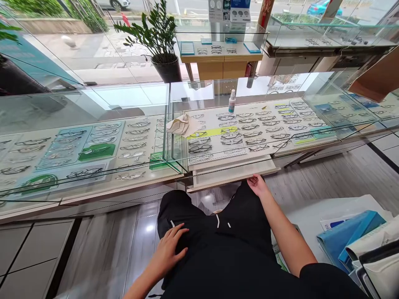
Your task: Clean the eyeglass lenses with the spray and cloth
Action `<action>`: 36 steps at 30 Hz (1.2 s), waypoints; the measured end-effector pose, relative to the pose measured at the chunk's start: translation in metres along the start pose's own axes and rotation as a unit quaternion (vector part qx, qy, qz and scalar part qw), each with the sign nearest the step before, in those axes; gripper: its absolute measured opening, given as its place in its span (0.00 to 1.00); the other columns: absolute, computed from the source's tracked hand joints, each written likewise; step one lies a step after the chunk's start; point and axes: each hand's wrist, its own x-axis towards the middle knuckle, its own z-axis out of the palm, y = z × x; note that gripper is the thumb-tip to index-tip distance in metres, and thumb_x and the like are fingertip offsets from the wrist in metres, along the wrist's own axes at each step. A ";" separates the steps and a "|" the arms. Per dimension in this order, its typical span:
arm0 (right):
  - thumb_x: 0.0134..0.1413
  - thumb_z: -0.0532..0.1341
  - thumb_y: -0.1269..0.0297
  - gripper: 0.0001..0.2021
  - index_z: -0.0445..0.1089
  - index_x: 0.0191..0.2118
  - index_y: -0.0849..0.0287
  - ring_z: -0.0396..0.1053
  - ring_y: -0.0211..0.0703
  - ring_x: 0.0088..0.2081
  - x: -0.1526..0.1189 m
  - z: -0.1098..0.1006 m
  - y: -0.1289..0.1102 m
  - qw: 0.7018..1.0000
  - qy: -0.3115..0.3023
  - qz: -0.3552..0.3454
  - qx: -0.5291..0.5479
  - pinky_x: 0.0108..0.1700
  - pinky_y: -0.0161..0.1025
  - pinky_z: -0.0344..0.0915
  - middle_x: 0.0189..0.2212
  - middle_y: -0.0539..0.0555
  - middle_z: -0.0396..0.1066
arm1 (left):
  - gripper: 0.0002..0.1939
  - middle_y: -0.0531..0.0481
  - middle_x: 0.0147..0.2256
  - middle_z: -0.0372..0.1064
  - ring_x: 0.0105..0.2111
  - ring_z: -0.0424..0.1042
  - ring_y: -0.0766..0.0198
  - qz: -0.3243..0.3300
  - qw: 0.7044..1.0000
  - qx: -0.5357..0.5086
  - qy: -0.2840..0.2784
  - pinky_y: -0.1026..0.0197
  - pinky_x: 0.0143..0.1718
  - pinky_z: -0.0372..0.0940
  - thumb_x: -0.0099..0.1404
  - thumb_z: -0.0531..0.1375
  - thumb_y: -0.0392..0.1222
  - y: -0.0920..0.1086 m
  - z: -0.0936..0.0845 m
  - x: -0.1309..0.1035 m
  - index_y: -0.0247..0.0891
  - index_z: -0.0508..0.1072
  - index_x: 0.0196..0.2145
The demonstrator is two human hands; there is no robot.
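Beyond spread left fingers (pixel 180 234) and curled right fingers (pixel 253 181), judged the drawer (pixel 232 172) light, rigid, best held by its front lip (pixel 221 182).

From where I stand: strong daylight enters from the street side, washing out the pavement (pixel 102 54). White glare crosses the glass counter (pixel 199 91); bright spots mark the floor (pixel 99 245). Pale drawer (pixel 233 172) evenly lit. Black clothing (pixel 224 257) loses detail. Outer edges appear stretched.
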 end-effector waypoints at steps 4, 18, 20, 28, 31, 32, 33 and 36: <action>0.64 0.68 0.67 0.06 0.72 0.34 0.54 0.82 0.42 0.36 -0.019 -0.019 0.008 1.000 0.008 0.015 -0.007 0.44 0.38 0.82 0.27 0.49 0.77 | 0.18 0.46 0.42 0.82 0.43 0.81 0.54 -0.060 0.987 -0.140 0.050 0.54 0.47 0.76 0.73 0.58 0.57 0.009 -0.075 0.039 0.44 0.80 0.45; 0.65 0.66 0.62 0.04 0.73 0.37 0.53 0.82 0.41 0.34 -0.095 -0.051 0.010 0.984 -0.001 0.024 -0.177 0.35 0.35 0.76 0.32 0.51 0.81 | 0.36 0.32 0.72 0.56 0.71 0.59 0.35 0.048 0.948 0.143 0.281 0.39 0.68 0.60 0.73 0.59 0.57 0.120 -0.254 0.250 0.40 0.64 0.73; 0.65 0.67 0.60 0.08 0.73 0.34 0.55 0.78 0.40 0.26 -0.115 -0.053 0.006 0.968 -0.028 0.048 -0.245 0.26 0.32 0.67 0.27 0.52 0.79 | 0.40 0.29 0.73 0.55 0.72 0.55 0.33 0.038 0.950 0.160 0.266 0.37 0.70 0.57 0.73 0.59 0.58 0.115 -0.257 0.283 0.37 0.60 0.75; 0.70 0.64 0.46 0.19 0.77 0.40 0.59 0.63 0.35 0.23 -0.248 0.003 -0.069 0.758 -0.386 0.004 -0.526 0.29 0.33 0.58 0.22 0.49 0.72 | 0.19 0.34 0.53 0.73 0.55 0.72 0.42 0.028 0.939 0.191 0.285 0.46 0.54 0.68 0.73 0.53 0.39 0.097 -0.266 0.287 0.37 0.75 0.57; 0.70 0.62 0.41 0.21 0.77 0.41 0.57 0.68 0.41 0.28 -0.273 0.050 -0.104 0.740 -0.414 -0.154 -0.508 0.33 0.39 0.64 0.26 0.52 0.73 | 0.20 0.34 0.54 0.72 0.56 0.71 0.41 -0.021 0.922 0.202 0.329 0.45 0.54 0.68 0.72 0.52 0.35 0.079 -0.274 0.266 0.37 0.73 0.57; 0.70 0.61 0.41 0.21 0.77 0.42 0.56 0.70 0.44 0.31 -0.274 0.064 -0.112 0.738 -0.382 -0.220 -0.510 0.37 0.41 0.66 0.29 0.53 0.74 | 0.20 0.33 0.54 0.72 0.56 0.71 0.40 -0.045 0.920 0.201 0.335 0.44 0.55 0.68 0.72 0.52 0.35 0.072 -0.277 0.259 0.36 0.73 0.58; 0.71 0.60 0.43 0.20 0.77 0.42 0.55 0.71 0.46 0.34 -0.271 0.076 -0.117 0.725 -0.330 -0.280 -0.536 0.39 0.42 0.66 0.31 0.54 0.75 | 0.20 0.33 0.54 0.71 0.56 0.71 0.40 -0.069 0.918 0.197 0.337 0.43 0.56 0.68 0.73 0.52 0.37 0.066 -0.278 0.251 0.35 0.72 0.58; 0.72 0.59 0.48 0.15 0.77 0.39 0.52 0.72 0.49 0.37 -0.253 0.093 -0.120 0.621 -0.152 -0.380 -0.668 0.39 0.43 0.62 0.35 0.54 0.78 | 0.26 0.27 0.63 0.63 0.63 0.66 0.33 -0.106 0.908 0.168 0.370 0.36 0.62 0.64 0.74 0.57 0.47 0.058 -0.274 0.232 0.33 0.66 0.65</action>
